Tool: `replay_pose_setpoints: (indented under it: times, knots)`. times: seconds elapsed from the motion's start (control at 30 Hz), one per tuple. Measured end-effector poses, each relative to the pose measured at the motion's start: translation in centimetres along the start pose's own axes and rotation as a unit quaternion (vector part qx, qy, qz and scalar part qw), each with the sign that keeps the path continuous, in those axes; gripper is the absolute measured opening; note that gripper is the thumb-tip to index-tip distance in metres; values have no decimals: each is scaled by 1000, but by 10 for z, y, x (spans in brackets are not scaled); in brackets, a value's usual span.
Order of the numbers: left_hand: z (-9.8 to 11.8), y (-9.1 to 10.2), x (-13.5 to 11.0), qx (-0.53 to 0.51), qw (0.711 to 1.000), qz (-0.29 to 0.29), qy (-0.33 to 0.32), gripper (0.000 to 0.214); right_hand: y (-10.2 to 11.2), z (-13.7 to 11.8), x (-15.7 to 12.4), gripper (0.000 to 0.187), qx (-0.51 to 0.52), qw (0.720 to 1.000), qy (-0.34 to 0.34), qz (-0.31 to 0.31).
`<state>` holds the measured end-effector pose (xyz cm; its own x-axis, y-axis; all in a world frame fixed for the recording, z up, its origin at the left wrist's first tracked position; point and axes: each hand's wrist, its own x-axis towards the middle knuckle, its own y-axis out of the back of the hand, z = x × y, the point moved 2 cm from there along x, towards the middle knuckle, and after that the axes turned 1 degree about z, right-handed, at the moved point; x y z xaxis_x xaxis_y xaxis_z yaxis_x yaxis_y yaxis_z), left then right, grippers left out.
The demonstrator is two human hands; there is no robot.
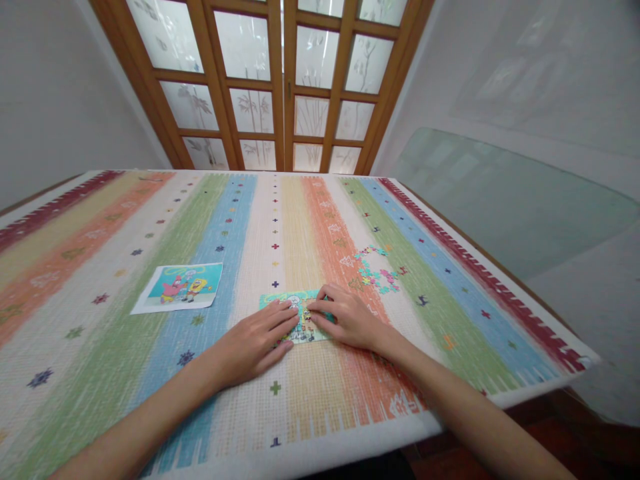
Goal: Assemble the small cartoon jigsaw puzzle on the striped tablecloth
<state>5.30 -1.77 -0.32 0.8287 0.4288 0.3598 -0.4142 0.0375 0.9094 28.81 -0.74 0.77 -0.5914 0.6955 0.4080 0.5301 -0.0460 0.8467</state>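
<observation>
Your left hand (260, 339) lies palm down, its fingers stretched out and fairly close together, their tips over the left part of a flat, thin jigsaw puzzle (304, 335). Your right hand (353, 320) bends in from the other side with curled fingers at the puzzle's right part; whether it pinches a piece you cannot tell, as the fingers hide it. The puzzle sits between your hands, roughly rectangular, pale green with small cartoon figures, too fine to read in detail.

Near your right hand, beyond it and to the right, a loose scatter of small knobbly pieces (383, 280) shows turquoise, pink and yellow. Beyond your left hand lies a printed sheet (187, 288), smooth and white-bordered, with a pink figure and a yellow one on a turquoise ground.

Underneath, a coarse-looking striped cloth (125, 347) in green, blue, cream, orange and dark red bears little crosses, stars, trees and deer; it covers the counter (320, 460), whose near edge is draped in white.

Past the far edge stand brown wooden doors (278, 87) with rectangular translucent panes, several marked with bamboo-like stems. Plain pale walls (55, 87) flank them, and a pale green panel (500, 190) with a rounded corner is at your right.
</observation>
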Motion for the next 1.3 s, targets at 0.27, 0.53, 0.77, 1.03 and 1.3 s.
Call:
replay_pose_setpoints:
  times: [0.27, 0.53, 0.77, 1.03, 1.3]
  knots:
    - [1, 1, 0, 5, 1000, 0, 0, 43, 1, -1, 0, 20, -7, 1000, 8, -2]
    - [1, 2, 1, 10, 1000, 0, -1, 43, -1, -1, 0, 18, -16, 1000, 3, -6]
    - [1, 1, 1, 13, 1000, 7, -4, 42, -2, -1, 0, 19, -22, 1000, 3, -11]
    - [1, 1, 0, 2, 1000, 11, 1, 42, -3, -2, 1, 16, -1, 1000, -25, -7]
    - [1, 2, 1, -3, 1000, 17, -2, 41, -4, -3, 1, 15, -5, 999, -49, -9]
